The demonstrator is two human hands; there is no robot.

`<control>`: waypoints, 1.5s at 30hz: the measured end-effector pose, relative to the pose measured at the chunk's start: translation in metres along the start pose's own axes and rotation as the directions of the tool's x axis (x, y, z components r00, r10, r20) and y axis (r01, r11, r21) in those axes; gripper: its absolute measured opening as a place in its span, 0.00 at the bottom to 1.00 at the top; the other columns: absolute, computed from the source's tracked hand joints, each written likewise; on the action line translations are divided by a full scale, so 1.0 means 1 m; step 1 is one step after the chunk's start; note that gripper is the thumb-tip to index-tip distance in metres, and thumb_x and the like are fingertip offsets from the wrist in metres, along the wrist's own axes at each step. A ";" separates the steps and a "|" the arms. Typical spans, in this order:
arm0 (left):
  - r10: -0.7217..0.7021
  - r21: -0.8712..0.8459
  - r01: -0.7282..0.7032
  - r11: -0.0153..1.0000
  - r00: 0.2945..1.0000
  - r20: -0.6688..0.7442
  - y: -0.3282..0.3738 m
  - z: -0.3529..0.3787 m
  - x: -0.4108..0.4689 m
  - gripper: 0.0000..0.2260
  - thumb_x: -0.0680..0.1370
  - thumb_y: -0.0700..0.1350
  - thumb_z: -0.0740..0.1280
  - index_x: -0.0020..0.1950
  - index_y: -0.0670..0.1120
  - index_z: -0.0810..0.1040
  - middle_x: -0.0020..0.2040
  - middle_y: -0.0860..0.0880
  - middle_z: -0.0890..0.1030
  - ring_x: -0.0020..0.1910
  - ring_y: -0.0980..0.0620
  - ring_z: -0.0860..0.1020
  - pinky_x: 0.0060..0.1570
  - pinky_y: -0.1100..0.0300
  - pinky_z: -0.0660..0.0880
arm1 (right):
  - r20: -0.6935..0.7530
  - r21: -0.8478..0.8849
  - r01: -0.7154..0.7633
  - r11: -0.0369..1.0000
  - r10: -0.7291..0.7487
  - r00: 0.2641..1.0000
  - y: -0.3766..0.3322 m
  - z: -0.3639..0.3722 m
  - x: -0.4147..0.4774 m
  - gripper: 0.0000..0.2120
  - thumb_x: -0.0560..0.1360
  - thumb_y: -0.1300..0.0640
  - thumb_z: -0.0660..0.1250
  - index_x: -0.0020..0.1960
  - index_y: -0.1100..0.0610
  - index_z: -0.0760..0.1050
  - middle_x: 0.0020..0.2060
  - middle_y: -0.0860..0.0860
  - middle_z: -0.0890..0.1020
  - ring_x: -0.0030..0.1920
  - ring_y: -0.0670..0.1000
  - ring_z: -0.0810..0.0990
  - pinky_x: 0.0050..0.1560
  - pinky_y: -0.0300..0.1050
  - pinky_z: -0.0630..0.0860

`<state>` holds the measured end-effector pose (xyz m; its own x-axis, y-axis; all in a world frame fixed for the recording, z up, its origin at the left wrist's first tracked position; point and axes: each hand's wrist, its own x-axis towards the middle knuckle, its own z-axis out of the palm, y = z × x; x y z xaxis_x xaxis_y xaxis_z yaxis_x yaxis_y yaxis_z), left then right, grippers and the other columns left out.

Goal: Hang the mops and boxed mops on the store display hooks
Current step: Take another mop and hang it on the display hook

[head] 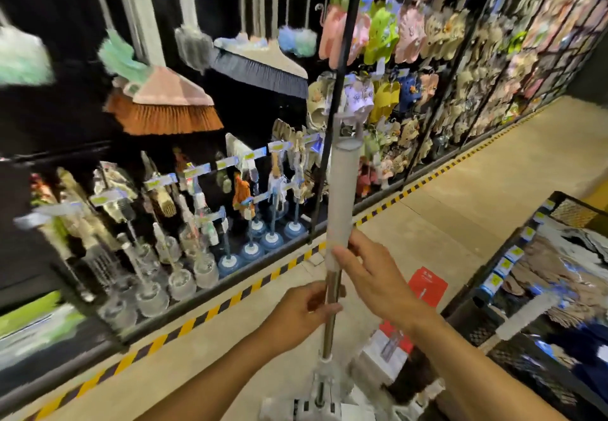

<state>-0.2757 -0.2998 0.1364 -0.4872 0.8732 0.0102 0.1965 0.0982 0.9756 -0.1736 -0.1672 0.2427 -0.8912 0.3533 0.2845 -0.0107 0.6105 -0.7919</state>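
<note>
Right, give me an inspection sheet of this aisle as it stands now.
Surface: beige floor edged with yellow-and-black tape.
Job's things: mop held upright, white sleeve on its pole, head near the floor; red-and-white boxes on the floor behind it.
Clutter: nothing seen beyond stock.
Grippers: left hand gripping the metal pole; right hand against the sleeve's lower end, fingers extended.
Cables: nothing seen.
Surroundings: brooms and dusters hanging at left, toilet brushes below them, slippers on a grid wall, black wire bin of textiles at right; the picture is motion-blurred.
</note>
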 end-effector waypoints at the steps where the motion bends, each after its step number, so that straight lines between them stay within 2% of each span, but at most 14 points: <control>1: 0.011 0.001 -0.011 1.000 0.999 -0.047 0.003 -0.016 -0.011 0.10 0.81 0.45 0.72 0.62 0.54 0.83 0.60 0.53 0.86 0.61 0.57 0.83 0.66 0.53 0.79 | 0.009 0.011 0.030 1.000 -0.030 1.000 -0.017 0.013 0.009 0.05 0.82 0.38 0.60 0.53 0.36 0.72 0.39 0.37 0.79 0.39 0.41 0.77 0.38 0.37 0.71; 4: 0.050 0.043 -0.044 0.998 0.985 -0.163 0.007 -0.065 -0.046 0.07 0.81 0.48 0.71 0.59 0.57 0.82 0.58 0.55 0.86 0.59 0.58 0.84 0.65 0.52 0.79 | 0.064 0.063 0.104 0.993 -0.108 0.992 -0.060 0.056 0.031 0.07 0.80 0.34 0.58 0.49 0.33 0.73 0.37 0.42 0.78 0.36 0.43 0.76 0.37 0.45 0.73; 7: 0.064 0.063 -0.049 0.997 0.962 -0.265 0.007 -0.117 -0.089 0.14 0.81 0.56 0.68 0.63 0.52 0.82 0.57 0.50 0.86 0.58 0.53 0.84 0.61 0.48 0.80 | 0.141 0.124 0.164 0.979 -0.181 0.973 -0.102 0.104 0.048 0.07 0.82 0.36 0.59 0.50 0.36 0.73 0.36 0.40 0.79 0.36 0.42 0.77 0.36 0.39 0.73; 10: 0.054 0.111 -0.012 0.994 0.922 -0.383 0.004 -0.168 -0.132 0.16 0.82 0.58 0.67 0.62 0.49 0.81 0.54 0.43 0.85 0.53 0.48 0.84 0.54 0.43 0.80 | 0.227 0.146 0.217 0.965 -0.246 0.942 -0.141 0.157 0.066 0.12 0.81 0.33 0.58 0.58 0.36 0.74 0.41 0.46 0.81 0.41 0.49 0.81 0.42 0.53 0.78; 14: 0.030 0.132 0.047 0.990 0.849 -0.528 0.008 -0.235 -0.187 0.09 0.84 0.47 0.68 0.63 0.50 0.82 0.55 0.50 0.87 0.57 0.54 0.84 0.62 0.47 0.80 | 0.295 0.248 0.265 0.932 -0.334 0.895 -0.196 0.228 0.090 0.15 0.81 0.39 0.59 0.63 0.42 0.75 0.45 0.38 0.82 0.47 0.43 0.82 0.45 0.40 0.77; 20: 0.068 0.218 0.128 0.968 0.698 -0.712 0.019 -0.328 -0.264 0.08 0.84 0.46 0.67 0.62 0.49 0.82 0.53 0.52 0.87 0.54 0.57 0.84 0.59 0.52 0.81 | 0.365 0.349 0.354 0.868 -0.473 0.802 -0.282 0.326 0.127 0.09 0.83 0.45 0.59 0.60 0.42 0.75 0.49 0.43 0.84 0.50 0.40 0.82 0.49 0.38 0.76; 22: 0.079 0.225 0.144 0.964 0.649 -0.756 0.019 -0.360 -0.285 0.07 0.84 0.46 0.68 0.61 0.51 0.82 0.52 0.54 0.87 0.54 0.59 0.84 0.57 0.59 0.80 | 0.377 0.378 0.374 0.847 -0.509 0.774 -0.309 0.359 0.141 0.12 0.82 0.44 0.58 0.61 0.45 0.76 0.50 0.46 0.85 0.51 0.42 0.83 0.53 0.43 0.78; 24: 0.081 0.230 0.172 0.958 0.607 -0.791 0.021 -0.392 -0.305 0.07 0.84 0.45 0.68 0.60 0.54 0.82 0.51 0.56 0.86 0.53 0.62 0.83 0.54 0.66 0.78 | 0.391 0.394 0.393 0.831 -0.538 0.747 -0.333 0.392 0.157 0.16 0.81 0.41 0.58 0.61 0.47 0.76 0.50 0.47 0.85 0.51 0.46 0.83 0.53 0.49 0.79; 26: 0.076 0.239 0.219 0.946 0.568 -0.820 0.021 -0.425 -0.323 0.06 0.84 0.47 0.67 0.59 0.55 0.82 0.50 0.55 0.86 0.52 0.61 0.83 0.53 0.65 0.78 | 0.409 0.438 0.401 0.805 -0.575 0.709 -0.355 0.426 0.173 0.17 0.81 0.39 0.58 0.63 0.46 0.75 0.52 0.47 0.85 0.53 0.47 0.84 0.54 0.48 0.80; 32: 0.079 0.225 0.292 0.930 0.439 -0.895 0.008 -0.525 -0.366 0.04 0.84 0.47 0.68 0.51 0.55 0.81 0.40 0.62 0.83 0.41 0.64 0.80 0.45 0.64 0.76 | 0.467 0.554 0.377 0.743 -0.652 0.598 -0.418 0.523 0.219 0.18 0.80 0.38 0.56 0.65 0.45 0.71 0.52 0.34 0.78 0.52 0.33 0.80 0.47 0.28 0.76; 35: 0.076 0.213 0.314 0.925 0.396 -0.915 0.000 -0.572 -0.378 0.07 0.84 0.42 0.68 0.50 0.53 0.82 0.39 0.64 0.83 0.41 0.67 0.79 0.46 0.68 0.74 | 0.487 0.591 0.350 0.727 -0.667 0.563 -0.439 0.571 0.248 0.18 0.79 0.36 0.57 0.63 0.43 0.72 0.54 0.37 0.80 0.56 0.40 0.82 0.53 0.36 0.81; 37: 0.076 0.207 0.334 0.920 0.365 -0.928 -0.005 -0.607 -0.384 0.05 0.83 0.41 0.68 0.50 0.48 0.83 0.39 0.63 0.83 0.41 0.68 0.79 0.46 0.69 0.74 | 0.507 0.600 0.328 0.730 -0.664 0.550 -0.453 0.604 0.271 0.12 0.81 0.38 0.59 0.59 0.41 0.74 0.54 0.40 0.82 0.56 0.48 0.83 0.55 0.45 0.84; 42: 0.096 0.218 0.345 0.913 0.339 -0.936 -0.009 -0.691 -0.391 0.07 0.84 0.43 0.67 0.50 0.50 0.84 0.43 0.61 0.86 0.45 0.65 0.82 0.50 0.65 0.77 | 0.518 0.638 0.294 0.712 -0.679 0.521 -0.494 0.668 0.325 0.16 0.83 0.43 0.61 0.62 0.52 0.77 0.49 0.41 0.82 0.47 0.40 0.82 0.44 0.32 0.78; 45: 0.107 0.216 0.337 0.916 0.314 -0.944 -0.011 -0.734 -0.395 0.08 0.83 0.48 0.66 0.52 0.49 0.85 0.44 0.57 0.86 0.45 0.60 0.84 0.50 0.60 0.78 | 0.520 0.641 0.301 0.707 -0.687 0.507 -0.517 0.697 0.350 0.16 0.83 0.42 0.61 0.60 0.53 0.78 0.48 0.45 0.83 0.46 0.44 0.83 0.43 0.35 0.79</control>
<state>-0.7099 -0.9965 0.2824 -0.9345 -0.1660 0.3148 0.1998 0.4873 0.8501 -0.7963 -0.8527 0.3749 -0.6805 -0.6089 0.4077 -0.5660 0.0835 -0.8202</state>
